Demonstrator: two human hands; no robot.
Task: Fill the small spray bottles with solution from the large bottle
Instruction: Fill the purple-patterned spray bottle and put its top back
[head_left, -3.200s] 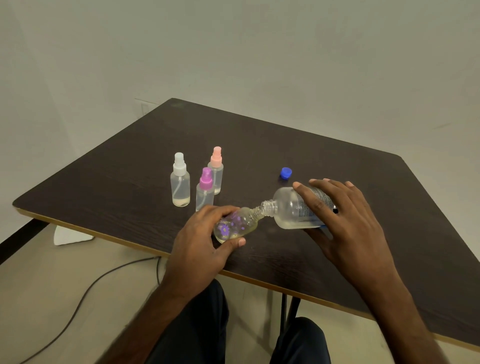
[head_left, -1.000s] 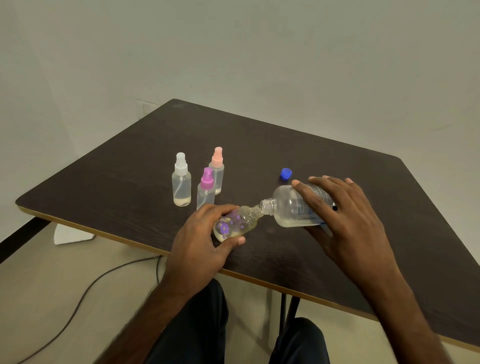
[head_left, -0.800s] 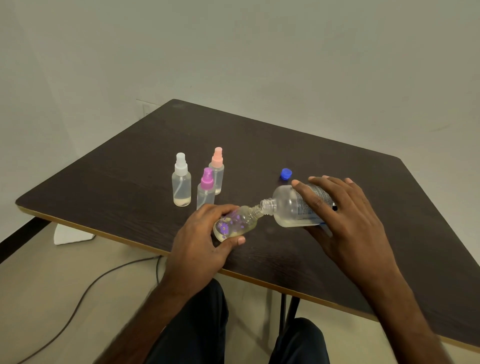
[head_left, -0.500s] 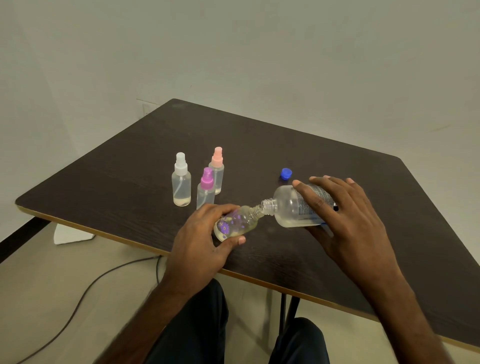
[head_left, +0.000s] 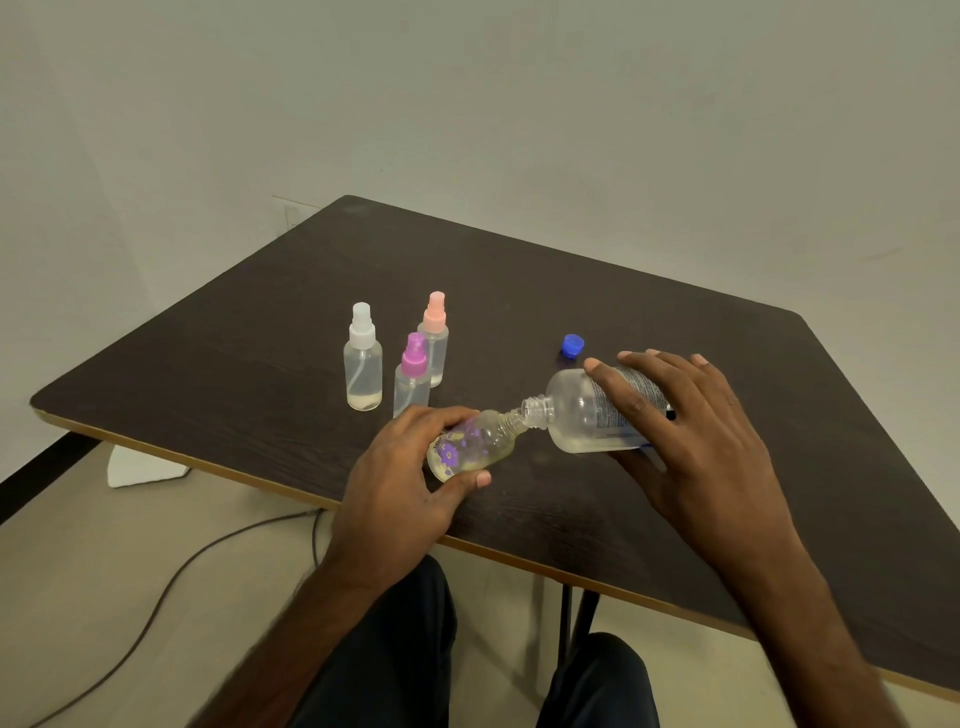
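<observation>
Pouring neck to neck, low over the table (head_left: 519, 291) near its front edge.

Left hand (head_left: 400, 478) curled round the tilted flowered small bottle (head_left: 470, 447), right hand (head_left: 691, 441) wrapped over the nearly level large bottle (head_left: 576, 415): hold both mouths touching, raise the large bottle's base slowly to bring the shallow pooled solution forward, and stop short of overflow. Three capped spray bottles (head_left: 413, 376) upright just behind, blue cap (head_left: 572, 345) beyond.

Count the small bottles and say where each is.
4. White-topped bottle, magenta-topped bottle and peach-topped bottle stand together on the table; the flowered bottle is tilted in the left hand, neck at the large bottle. None seems hidden.
</observation>
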